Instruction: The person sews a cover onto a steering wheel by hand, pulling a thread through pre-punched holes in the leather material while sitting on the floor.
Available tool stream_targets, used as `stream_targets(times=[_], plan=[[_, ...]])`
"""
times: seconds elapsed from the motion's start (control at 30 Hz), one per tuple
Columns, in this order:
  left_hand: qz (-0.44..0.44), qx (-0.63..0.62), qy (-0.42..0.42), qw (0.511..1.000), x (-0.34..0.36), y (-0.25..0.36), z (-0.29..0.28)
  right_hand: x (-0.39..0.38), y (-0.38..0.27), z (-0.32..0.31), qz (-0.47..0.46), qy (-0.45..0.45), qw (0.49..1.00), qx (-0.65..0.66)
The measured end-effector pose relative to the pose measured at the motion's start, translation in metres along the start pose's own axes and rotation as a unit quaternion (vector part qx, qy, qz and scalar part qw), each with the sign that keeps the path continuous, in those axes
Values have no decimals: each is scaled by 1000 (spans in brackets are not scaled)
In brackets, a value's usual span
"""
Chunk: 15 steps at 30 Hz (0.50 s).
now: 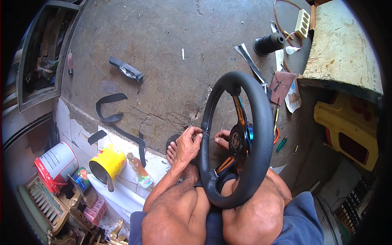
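A black leather-covered steering wheel [261, 122] stands upright between my knees, with shiny blue and bronze spokes and a stitched seam along its inner left rim. My left hand [186, 146] is closed in a pinch just outside the left rim, by a fine thread [210, 135] at the seam. Through the wheel's opening, my right hand [222, 139] pinches at the thread's other side; the hub and rim hide much of that hand. Loose dark thread [175, 118] trails over the floor beyond my left hand. Any needle is too small to make out.
Black strips [110, 116] lie at left, near a yellow can [116, 157] and a bottle [139, 169]. Right of the wheel are a black thread spool [267, 45], a maroon sheet [281, 86], a green lighter [281, 144] and a power strip [302, 23].
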State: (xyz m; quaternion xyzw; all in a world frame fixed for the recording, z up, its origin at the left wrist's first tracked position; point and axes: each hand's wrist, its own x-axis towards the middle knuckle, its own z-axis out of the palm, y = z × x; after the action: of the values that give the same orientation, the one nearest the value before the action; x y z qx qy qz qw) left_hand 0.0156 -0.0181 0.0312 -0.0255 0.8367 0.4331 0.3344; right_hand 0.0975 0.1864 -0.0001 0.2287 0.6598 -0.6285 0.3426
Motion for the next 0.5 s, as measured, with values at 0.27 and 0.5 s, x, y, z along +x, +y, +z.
stream_targets(times=[0.27, 0.5], plan=[[12, -8, -8, 1000, 0, 6, -1, -5, 6, 4, -6, 23, 1000, -8], [-20, 0, -146, 989, -9, 17, -22, -30, -37, -20, 24, -40, 998, 48]])
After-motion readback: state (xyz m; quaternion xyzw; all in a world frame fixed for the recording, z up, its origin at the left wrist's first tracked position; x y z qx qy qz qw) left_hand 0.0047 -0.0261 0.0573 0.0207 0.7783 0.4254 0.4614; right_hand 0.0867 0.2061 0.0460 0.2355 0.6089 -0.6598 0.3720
